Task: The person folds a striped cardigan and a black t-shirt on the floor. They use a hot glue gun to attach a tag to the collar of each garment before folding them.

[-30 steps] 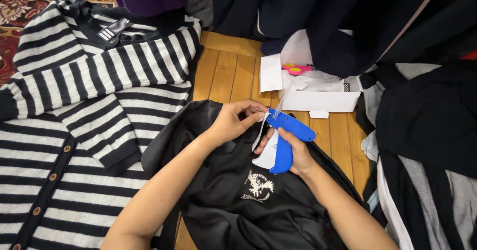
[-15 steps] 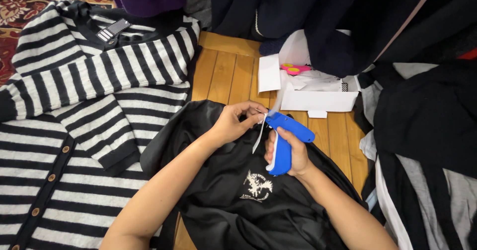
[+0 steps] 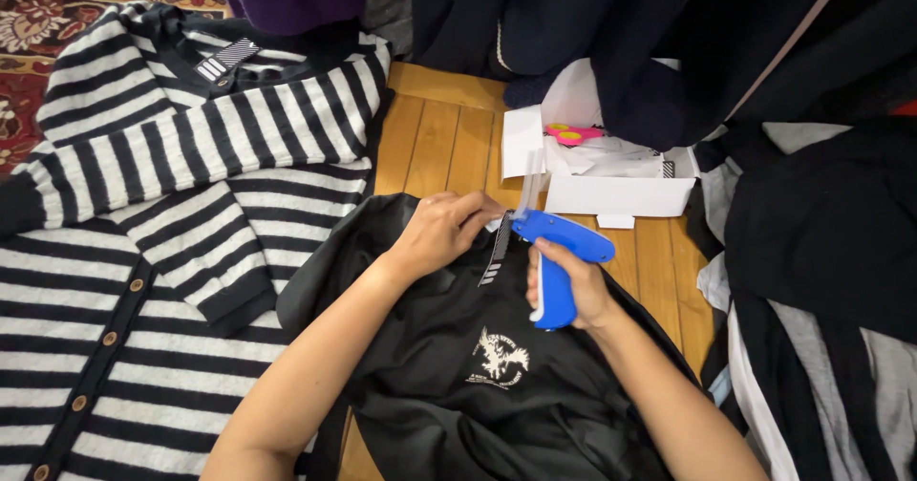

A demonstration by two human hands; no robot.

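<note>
A black garment (image 3: 478, 385) with a small white animal print lies in front of me on the wooden floor. My left hand (image 3: 441, 233) pinches its collar edge, where a dark striped hang tag (image 3: 496, 248) dangles. My right hand (image 3: 573, 285) grips the handle of a blue tagging gun (image 3: 559, 252), whose nose points left at the tag and collar right by my left fingers.
Black-and-white striped cardigans (image 3: 143, 204) cover the floor to the left. An open white cardboard box (image 3: 611, 180) with pink and yellow scissors (image 3: 571, 135) sits behind the gun. Dark clothes (image 3: 831, 233) pile up at the right and the back, with a patterned red rug (image 3: 57, 13) at top left.
The tagging gun has shifted slightly left toward the collar, and the hang tag now hangs at its nose. My left hand keeps its pinch on the collar.
</note>
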